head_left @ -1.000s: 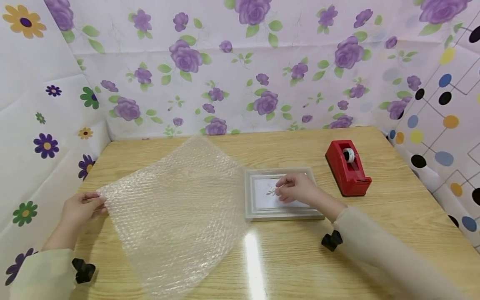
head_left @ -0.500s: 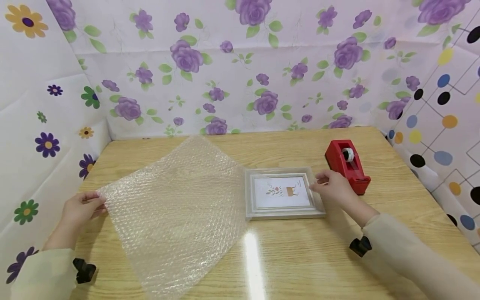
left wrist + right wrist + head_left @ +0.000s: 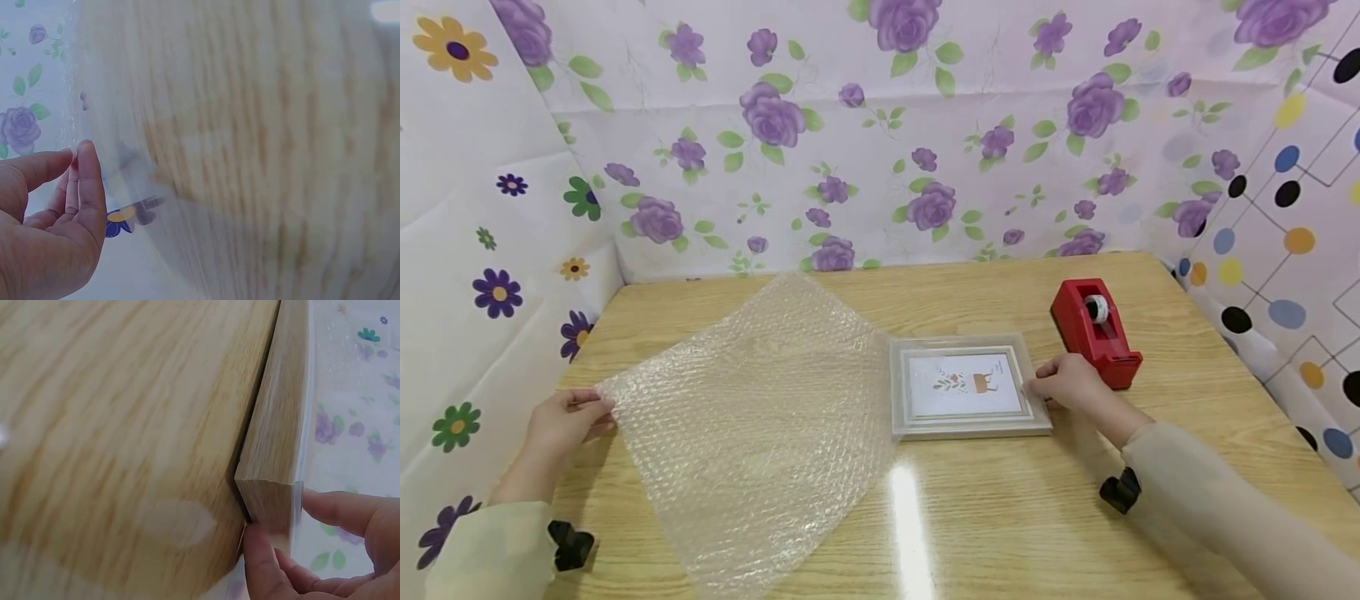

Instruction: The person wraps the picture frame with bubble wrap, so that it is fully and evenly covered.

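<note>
A translucent sheet of bubble wrap [image 3: 752, 425] spreads over the left and middle of the wooden table. My left hand [image 3: 560, 429] pinches its left corner between thumb and fingers, and the left wrist view shows the thumb [image 3: 47, 167] meeting the forefinger at the sheet's edge. To the right lies a pale picture frame [image 3: 966, 423] holding a white print with a small plant design; the wrap reaches its left side. My right hand [image 3: 1072, 387] grips the frame's right edge. In the right wrist view, the thumb [image 3: 344, 509] lies on the face side and fingertips [image 3: 261, 550] reach around the opposite edge.
A red tape dispenser [image 3: 1093, 342] with a roll of tape stands behind my right hand, at the back right of the table [image 3: 977, 517]. Floral cloth [image 3: 880, 150] encloses the back, with patterned cloth along both sides.
My right hand has moved right from above the print to the frame's right edge and now grips it. The left hand keeps its pinch on the bubble wrap, nearly still.
</note>
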Available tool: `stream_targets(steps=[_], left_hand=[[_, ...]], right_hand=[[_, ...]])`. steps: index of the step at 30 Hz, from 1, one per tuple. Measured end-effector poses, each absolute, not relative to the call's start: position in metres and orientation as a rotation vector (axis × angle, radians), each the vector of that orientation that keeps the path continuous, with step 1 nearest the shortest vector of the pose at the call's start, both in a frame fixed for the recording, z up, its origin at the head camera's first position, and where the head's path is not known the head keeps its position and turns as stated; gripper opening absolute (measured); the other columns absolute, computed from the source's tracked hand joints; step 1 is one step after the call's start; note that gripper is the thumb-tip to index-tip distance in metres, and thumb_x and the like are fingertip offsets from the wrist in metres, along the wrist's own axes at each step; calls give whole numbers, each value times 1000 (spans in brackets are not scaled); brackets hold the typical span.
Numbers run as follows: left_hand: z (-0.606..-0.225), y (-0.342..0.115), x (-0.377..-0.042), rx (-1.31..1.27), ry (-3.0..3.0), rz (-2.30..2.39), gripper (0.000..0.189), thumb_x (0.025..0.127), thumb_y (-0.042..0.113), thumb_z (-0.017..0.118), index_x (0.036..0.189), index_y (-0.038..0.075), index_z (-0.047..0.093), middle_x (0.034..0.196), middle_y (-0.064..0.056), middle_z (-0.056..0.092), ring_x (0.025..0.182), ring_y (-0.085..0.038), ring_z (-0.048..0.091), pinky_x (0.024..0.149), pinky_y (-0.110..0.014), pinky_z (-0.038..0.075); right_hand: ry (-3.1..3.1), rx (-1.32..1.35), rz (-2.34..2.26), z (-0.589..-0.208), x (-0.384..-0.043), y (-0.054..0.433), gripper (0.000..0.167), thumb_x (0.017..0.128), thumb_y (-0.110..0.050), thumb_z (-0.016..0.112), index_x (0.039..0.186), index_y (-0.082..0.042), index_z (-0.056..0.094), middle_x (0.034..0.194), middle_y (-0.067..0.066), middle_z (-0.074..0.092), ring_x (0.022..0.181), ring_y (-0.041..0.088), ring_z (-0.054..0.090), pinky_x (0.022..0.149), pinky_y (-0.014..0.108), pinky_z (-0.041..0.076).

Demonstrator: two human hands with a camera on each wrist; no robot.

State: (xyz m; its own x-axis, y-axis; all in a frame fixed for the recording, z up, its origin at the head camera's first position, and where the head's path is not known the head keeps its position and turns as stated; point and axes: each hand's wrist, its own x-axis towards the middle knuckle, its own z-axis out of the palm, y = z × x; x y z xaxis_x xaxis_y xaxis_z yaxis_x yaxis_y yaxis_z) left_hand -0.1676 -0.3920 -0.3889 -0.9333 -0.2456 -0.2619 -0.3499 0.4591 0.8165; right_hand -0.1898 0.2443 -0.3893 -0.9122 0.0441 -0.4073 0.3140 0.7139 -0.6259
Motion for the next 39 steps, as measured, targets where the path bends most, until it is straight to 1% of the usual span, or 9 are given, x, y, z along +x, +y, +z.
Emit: stream_targets(steps=[5, 10, 16, 20, 24, 28, 33, 37, 39], left_hand=[[-389, -392, -166, -552, 2570, 1522, 38, 98, 11, 49, 121, -17, 37, 76, 12, 54, 66, 2, 59, 66, -19, 56], [-388, -392, -164, -569, 2566, 1534, 38, 97, 9, 50, 120, -17, 37, 74, 13, 54, 65, 3, 59, 65, -18, 56], [-389, -394, -166, -560, 2569, 1543, 33, 97, 8, 50, 118, -15, 40, 75, 13, 54, 66, 3, 60, 65, -18, 56], [-390, -393, -166, -548, 2575, 1534, 33, 96, 10, 50, 118, -13, 41, 77, 12, 55, 67, 3, 60, 66, -18, 56], [-389, -391, -167, -557, 2586, 1498, 39, 97, 11, 50, 123, -15, 38, 80, 9, 54, 68, 3, 60, 67, -19, 56], [-390, -391, -168, -560, 2597, 1483, 40, 97, 11, 49, 125, -16, 37, 81, 10, 53, 68, 4, 59, 67, -18, 56], [-390, -390, -167, -553, 2588, 1490, 41, 98, 10, 49, 126, -17, 36, 80, 11, 53, 68, 4, 59, 67, -18, 56], [-389, -389, -166, -568, 2578, 1493, 42, 98, 11, 49, 126, -16, 35, 80, 10, 53, 68, 4, 59, 68, -18, 56], [-390, -389, -165, -574, 2575, 1492, 41, 97, 11, 49, 126, -16, 36, 80, 10, 53, 68, 4, 59, 68, -18, 56]], right_hand=[[2519, 330, -1026, -390, -195, 243, 45, 83, -24, 73, 111, 6, 55, 102, 17, 60, 83, 21, 58, 70, 26, 54], [2471, 364, -1040, -388, -199, 243, 42, 82, -24, 74, 106, 5, 56, 96, 14, 63, 77, 16, 62, 70, 25, 55], [2407, 383, -1157, -388, -202, 245, 39, 80, -16, 75, 105, 9, 59, 84, 6, 65, 67, 9, 61, 65, 24, 56], [2378, 393, -1177, -389, -203, 247, 39, 81, -16, 74, 107, 10, 60, 82, 4, 65, 67, 9, 59, 64, 23, 55], [2344, 355, -1191, -390, -202, 253, 41, 83, -18, 71, 112, 9, 58, 81, 2, 61, 70, 10, 56, 64, 22, 52], [2314, 313, -1240, -390, -199, 256, 34, 85, -18, 68, 107, 6, 56, 77, 0, 55, 72, 10, 52, 65, 22, 49], [2270, 240, -1346, -388, -194, 260, 33, 88, -20, 64, 109, 4, 55, 76, -2, 50, 74, 10, 48, 66, 22, 47], [2176, 203, -1474, -385, -192, 263, 21, 92, -20, 59, 102, -2, 54, 72, -4, 46, 70, 8, 45, 64, 22, 42], [2133, 199, -1513, -384, -190, 264, 19, 93, -21, 58, 100, -4, 52, 72, -4, 45, 70, 8, 44, 64, 22, 41]])
